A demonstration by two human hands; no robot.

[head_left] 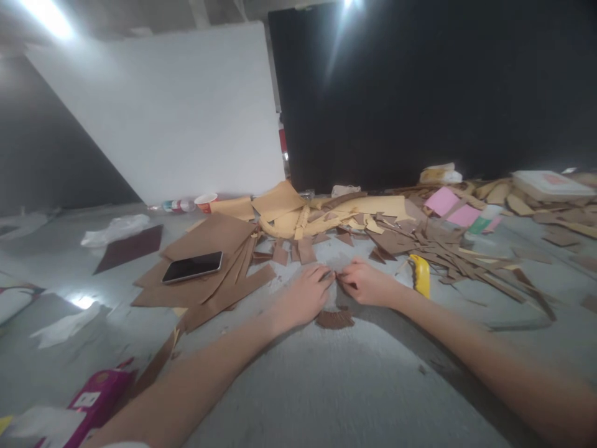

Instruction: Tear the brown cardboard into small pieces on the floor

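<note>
My left hand (308,294) and my right hand (366,284) meet almost fingertip to fingertip over the grey surface, both with fingers closed. A small dark piece (328,275) shows at my left fingertips. Whatever the right fingers pinch is too small and hidden to make out. Just below the hands lies a brown strip piece with a pleated, fan-like edge (336,319). Right of my right wrist is a yellow-handled tool (421,275) of unclear kind. Small brown cut pieces (306,250) lie beyond the hands.
Left are brown sheets (212,233) with a phone (192,267) on top. A heap of brown strips (438,252) lies right. Yellowish sheets (280,202), a paper cup (206,202) and pink paper (443,202) sit behind. A magenta object (100,395) is lower left.
</note>
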